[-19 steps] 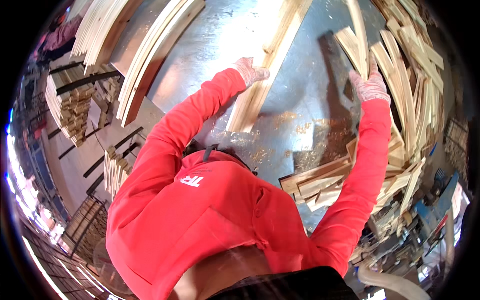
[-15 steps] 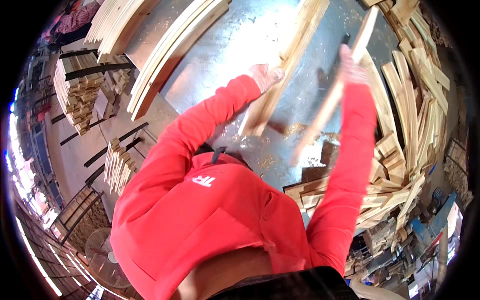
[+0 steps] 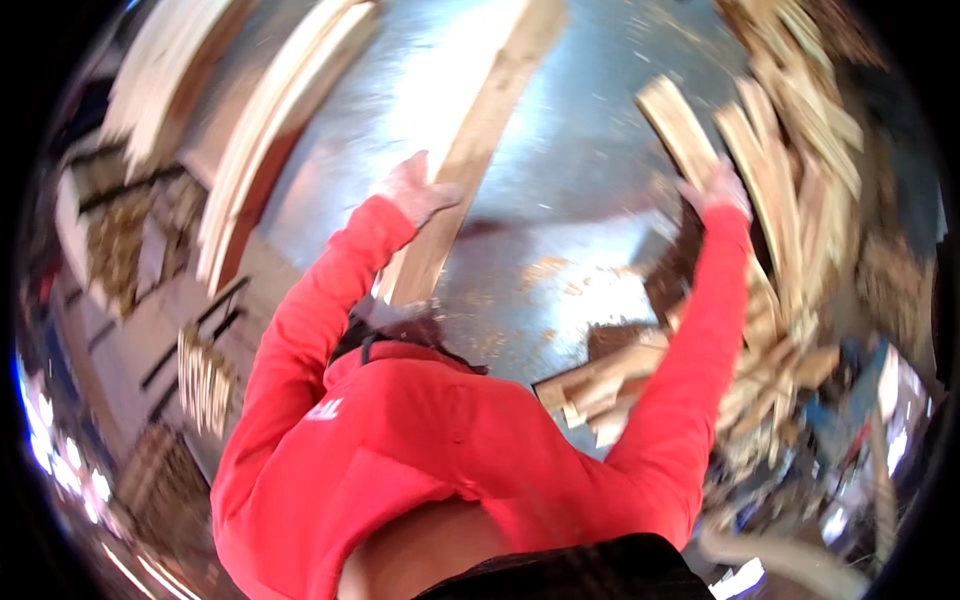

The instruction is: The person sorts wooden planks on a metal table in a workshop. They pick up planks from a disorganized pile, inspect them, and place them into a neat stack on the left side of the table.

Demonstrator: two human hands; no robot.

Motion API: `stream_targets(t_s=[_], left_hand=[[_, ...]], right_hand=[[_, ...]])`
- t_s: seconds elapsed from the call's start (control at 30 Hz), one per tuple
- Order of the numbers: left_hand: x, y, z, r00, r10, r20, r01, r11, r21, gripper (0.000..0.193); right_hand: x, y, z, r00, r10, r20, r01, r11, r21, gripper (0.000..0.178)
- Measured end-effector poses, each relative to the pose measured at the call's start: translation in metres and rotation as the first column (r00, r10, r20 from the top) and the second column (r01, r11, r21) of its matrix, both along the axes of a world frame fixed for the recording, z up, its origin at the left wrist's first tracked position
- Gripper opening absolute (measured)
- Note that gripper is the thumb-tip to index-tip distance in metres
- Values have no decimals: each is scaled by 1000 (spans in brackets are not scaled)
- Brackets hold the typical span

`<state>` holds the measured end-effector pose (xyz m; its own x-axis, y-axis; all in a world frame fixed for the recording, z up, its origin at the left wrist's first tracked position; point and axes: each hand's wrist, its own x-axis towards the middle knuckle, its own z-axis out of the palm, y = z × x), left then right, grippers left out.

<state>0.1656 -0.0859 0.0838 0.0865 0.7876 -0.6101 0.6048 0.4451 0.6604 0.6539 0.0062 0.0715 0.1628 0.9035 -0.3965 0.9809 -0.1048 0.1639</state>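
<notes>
My left hand (image 3: 415, 190) rests at the left edge of a long wooden board (image 3: 480, 125), its thumb and fingers spread and the thumb lying over the wood. The board lies lengthwise on a shiny metal tabletop (image 3: 560, 170). Off to the right, my right hand (image 3: 722, 190) grips a pale wooden plank (image 3: 680, 125) at the edge of a pile, with the thumb on its left side and the fingers over its right part. Motion smears both hands somewhat.
Loose boards (image 3: 800, 200) are heaped along the right side, with short offcuts (image 3: 610, 380) nearer me. Long stacked boards (image 3: 275, 140) stand at the left, and more timber (image 3: 120, 240) sits on black bars beyond. Sawdust (image 3: 555, 270) dots the metal.
The narrow wooden strip has left my right hand, which has moved onto a plank at the right pile. My left hand's fingers have spread at the board's edge. The view has shifted.
</notes>
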Motion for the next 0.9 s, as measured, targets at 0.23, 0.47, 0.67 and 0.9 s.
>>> stream_targets(t_s=[0.23, 0.47, 0.67, 0.9], left_hand=[[-105, -19, 56, 783, -10, -622, 145, 975, 166, 41], [-196, -38, 60, 594, 143, -792, 220, 918, 331, 93], [-216, -35, 50, 613, -113, -782, 241, 969, 48, 128], [-223, -24, 64, 798, -66, -599, 158, 982, 102, 111]], right_hand=[[-110, 74, 41, 311, -177, -934, 339, 939, -65, 85], [-384, 18, 27, -283, -661, -695, 455, 546, -704, 73], [-554, -27, 18, 162, -631, -758, 279, 767, -578, 88], [-487, -74, -39, -213, -559, -801, 153, 791, -592, 83]])
